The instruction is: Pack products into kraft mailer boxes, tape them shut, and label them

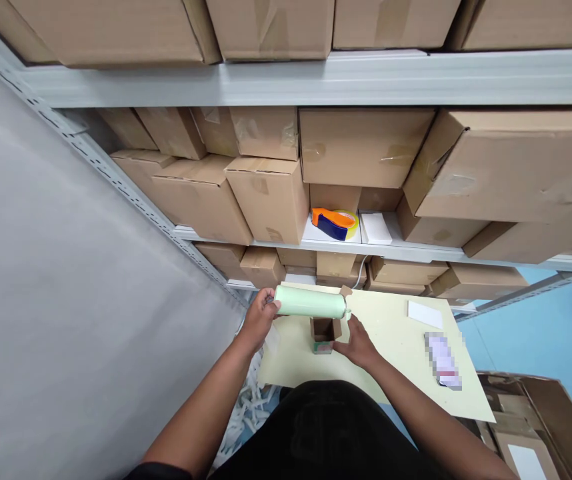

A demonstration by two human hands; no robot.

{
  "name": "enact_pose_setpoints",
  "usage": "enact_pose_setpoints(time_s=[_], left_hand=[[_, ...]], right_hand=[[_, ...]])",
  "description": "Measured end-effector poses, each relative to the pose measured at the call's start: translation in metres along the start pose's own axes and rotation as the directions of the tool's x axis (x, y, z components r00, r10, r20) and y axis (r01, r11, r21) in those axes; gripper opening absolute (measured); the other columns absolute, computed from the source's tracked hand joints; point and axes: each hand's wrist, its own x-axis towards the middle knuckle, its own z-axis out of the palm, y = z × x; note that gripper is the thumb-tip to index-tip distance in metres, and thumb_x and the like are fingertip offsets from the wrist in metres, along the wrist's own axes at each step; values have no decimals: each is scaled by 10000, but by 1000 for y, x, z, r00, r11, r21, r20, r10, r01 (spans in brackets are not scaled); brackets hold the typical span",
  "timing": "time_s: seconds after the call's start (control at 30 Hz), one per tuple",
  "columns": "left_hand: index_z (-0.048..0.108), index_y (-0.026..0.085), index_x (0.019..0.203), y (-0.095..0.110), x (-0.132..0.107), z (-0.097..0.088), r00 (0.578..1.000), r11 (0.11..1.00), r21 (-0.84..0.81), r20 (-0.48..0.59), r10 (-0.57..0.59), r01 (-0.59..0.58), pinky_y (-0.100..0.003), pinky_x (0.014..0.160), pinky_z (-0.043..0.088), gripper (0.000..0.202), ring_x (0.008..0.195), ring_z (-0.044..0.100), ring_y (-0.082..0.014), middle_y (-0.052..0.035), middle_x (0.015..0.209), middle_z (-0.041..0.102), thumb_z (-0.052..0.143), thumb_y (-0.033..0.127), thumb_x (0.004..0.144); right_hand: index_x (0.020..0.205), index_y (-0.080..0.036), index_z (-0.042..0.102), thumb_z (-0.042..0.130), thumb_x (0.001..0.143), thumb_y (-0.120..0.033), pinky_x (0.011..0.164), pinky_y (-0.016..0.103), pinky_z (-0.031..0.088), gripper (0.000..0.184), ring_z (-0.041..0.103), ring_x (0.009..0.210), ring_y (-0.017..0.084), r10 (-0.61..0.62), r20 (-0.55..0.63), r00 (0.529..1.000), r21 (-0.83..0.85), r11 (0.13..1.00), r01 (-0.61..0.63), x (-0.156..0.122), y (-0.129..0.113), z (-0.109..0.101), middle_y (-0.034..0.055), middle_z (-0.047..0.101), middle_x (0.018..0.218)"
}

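Note:
My left hand [257,320] is closed round one end of a pale green cylinder, a bottle [310,302], held level above a small open brown carton [325,329]. My right hand [357,343] grips the carton's right side and steadies it on a pale yellow tabletop [396,340]. The bottle's narrow end points right, close to a raised carton flap.
A white card [425,314] and a blurred packet [443,361] lie on the tabletop to the right. Grey shelves behind hold many cardboard boxes [266,193] and an orange and blue tape dispenser [335,223]. An open box [531,427] stands at lower right. White packing filler [249,407] lies at left.

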Motion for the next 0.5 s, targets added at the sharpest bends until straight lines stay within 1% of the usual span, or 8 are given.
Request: enact_pose_setpoints(time_s=[0.07, 0.13, 0.2, 0.23, 0.27, 0.33, 0.4, 0.5], left_hand=[[544, 194, 1079, -14, -7, 11, 997, 954, -290, 37, -69, 77, -423, 805, 589, 390, 917, 667, -243, -59, 966, 678, 534, 456, 791], [550, 198, 1166, -24, -18, 29, 986, 886, -432, 103, -134, 166, -433, 816, 600, 446, 948, 682, -253, -89, 1043, 708, 505, 477, 820], [556, 205, 1234, -30, -30, 50, 961, 840, -475, 204, -186, 264, -433, 825, 603, 488, 960, 687, -255, -106, 1099, 717, 454, 498, 858], [569, 194, 1247, -31, -36, 60, 939, 818, -477, 271, -211, 321, -433, 825, 601, 516, 945, 690, -258, -118, 1094, 720, 420, 517, 872], [594, 172, 1234, -32, -42, 70, 908, 793, -471, 345, -238, 387, -430, 819, 598, 553, 914, 693, -259, -134, 1063, 724, 386, 541, 879], [660, 118, 1135, -32, -50, 86, 831, 724, -459, 476, -288, 514, -410, 780, 591, 625, 818, 692, -252, -159, 952, 721, 325, 580, 881], [701, 96, 1001, -32, -55, 97, 777, 653, -467, 540, -322, 596, -379, 716, 579, 652, 728, 677, -234, -159, 843, 702, 286, 587, 888], [708, 98, 933, -30, -59, 109, 749, 608, -474, 567, -343, 637, -352, 647, 560, 645, 662, 663, -218, -140, 777, 683, 276, 575, 921]], right_hand=[[1551, -239, 394, 820, 733, -471, 1204, 576, 323, 951, 359, 1492, 379, -30, 0, 1000, 51, 998, 30, -9, -13, -21, 162, 451, 1562], [1556, -253, 381, 779, 786, -493, 1190, 564, 349, 900, 400, 1472, 356, -94, 11, 996, 196, 977, 90, -16, -34, -37, 154, 474, 1551], [1556, -267, 365, 768, 795, -514, 1153, 533, 406, 895, 457, 1437, 334, -163, 0, 987, 385, 910, 150, -18, -60, -48, 145, 514, 1519], [1549, -273, 365, 782, 780, -514, 1140, 517, 423, 907, 480, 1420, 326, -191, -7, 982, 459, 871, 173, -18, -74, -52, 142, 530, 1503], [1527, -273, 390, 790, 771, -510, 1129, 508, 435, 887, 510, 1391, 321, -211, -13, 977, 511, 839, 188, -18, -86, -55, 139, 558, 1472], [1452, -264, 466, 788, 776, -498, 1099, 502, 463, 785, 576, 1309, 311, -243, -3, 970, 582, 788, 199, -17, -106, -59, 126, 624, 1382], [1375, -257, 516, 772, 796, -500, 1034, 491, 512, 678, 636, 1199, 294, -266, 12, 964, 649, 736, 195, -18, -118, -64, 105, 676, 1279], [1299, -257, 537, 781, 794, -506, 939, 450, 560, 614, 676, 1070, 266, -258, 11, 966, 716, 677, 173, -20, -122, -73, 82, 704, 1183]])
